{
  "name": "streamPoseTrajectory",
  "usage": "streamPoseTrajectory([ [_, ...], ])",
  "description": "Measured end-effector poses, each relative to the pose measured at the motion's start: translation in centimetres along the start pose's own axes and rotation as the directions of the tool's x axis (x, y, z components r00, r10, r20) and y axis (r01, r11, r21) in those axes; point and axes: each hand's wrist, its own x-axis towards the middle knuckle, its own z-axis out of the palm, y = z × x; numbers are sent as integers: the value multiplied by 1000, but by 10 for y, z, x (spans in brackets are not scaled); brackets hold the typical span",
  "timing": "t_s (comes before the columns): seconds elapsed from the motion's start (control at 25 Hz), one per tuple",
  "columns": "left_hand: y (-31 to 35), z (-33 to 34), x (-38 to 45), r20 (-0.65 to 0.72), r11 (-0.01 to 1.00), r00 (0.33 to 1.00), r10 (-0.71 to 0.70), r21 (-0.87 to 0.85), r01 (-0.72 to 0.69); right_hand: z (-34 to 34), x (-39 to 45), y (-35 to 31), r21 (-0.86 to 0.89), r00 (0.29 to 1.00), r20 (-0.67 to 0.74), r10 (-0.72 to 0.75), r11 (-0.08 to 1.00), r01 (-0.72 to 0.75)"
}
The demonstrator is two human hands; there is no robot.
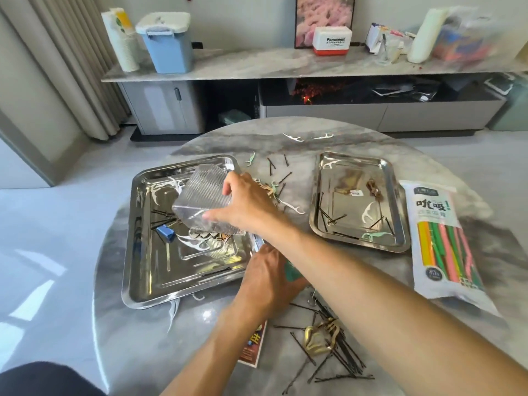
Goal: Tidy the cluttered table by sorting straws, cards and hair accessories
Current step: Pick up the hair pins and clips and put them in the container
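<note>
Currently clear box (204, 202) gripped in right hand (245, 207), tilted over large tray (137, 281) on counter (357, 144); left hand (265, 278) on green card (291, 274), grip state unclear; bobby pins (334, 350) nearest left hand

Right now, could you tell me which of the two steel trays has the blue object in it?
The larger tray, beneath the right hand; its blue block sets it apart from the smaller tray.

Round marble table (357, 144): two steel trays (148, 281) (400, 218), straw pack (440, 241), scattered hairpins (340, 358).
</note>
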Motion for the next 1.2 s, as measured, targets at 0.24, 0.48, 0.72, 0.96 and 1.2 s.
streamPoseTrajectory([
  [0.24,11,-7,-3,124,990,983,-136,38,133,-58,-45,47,74,991,-108,84,994,-76],
  [0.48,17,-50,-32,-114,987,980,-162,-1,163,-38,-106,43,18,971,-227,-79,996,85],
  [0.72,-22,-108,-95,-229,646,762,-606,418,639,32,-115,-7,-379,900,43,-434,826,417],
  [0.96,-42,-130,-115,-248,716,756,-606,245,654,62,-96,-25,-526,913,208,-352,747,407],
  [1.2,-60,-118,-109,-234,709,738,-633,208,674,34,-88,-5,-628,945,129,-300,713,312],
])
